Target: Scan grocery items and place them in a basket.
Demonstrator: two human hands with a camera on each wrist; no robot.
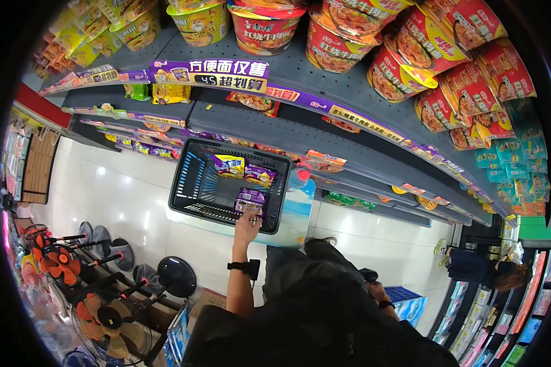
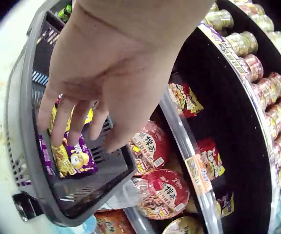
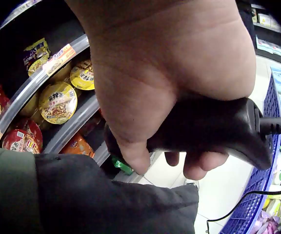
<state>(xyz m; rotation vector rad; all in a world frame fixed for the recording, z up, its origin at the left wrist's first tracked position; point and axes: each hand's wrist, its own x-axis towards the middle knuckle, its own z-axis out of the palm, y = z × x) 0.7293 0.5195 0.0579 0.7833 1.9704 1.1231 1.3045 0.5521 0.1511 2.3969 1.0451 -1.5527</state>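
My left hand [image 1: 248,227] [image 2: 106,73] reaches into a dark grey basket [image 1: 190,147] [image 2: 27,122], its fingers loosely spread. In the head view the fingertips lie over a purple packet [image 1: 251,197]; whether they touch it I cannot tell. Farther in are a yellow-and-blue packet [image 1: 228,166] and another purple one [image 1: 260,175]. The left wrist view shows a purple-and-yellow packet [image 2: 79,158] beyond the fingers. Low beside my body, my right hand [image 1: 379,292] [image 3: 174,73] grips a black handheld device [image 3: 204,126] with a cable [image 3: 279,126].
Shelves with red noodle tubs [image 1: 266,30] and packets run across the front. A clear bottle with a red cap [image 1: 303,172] stands beside the basket. Fans [image 1: 113,318] are at the left, a blue crate [image 3: 257,195] at the right. Another person [image 1: 480,269] is far right.
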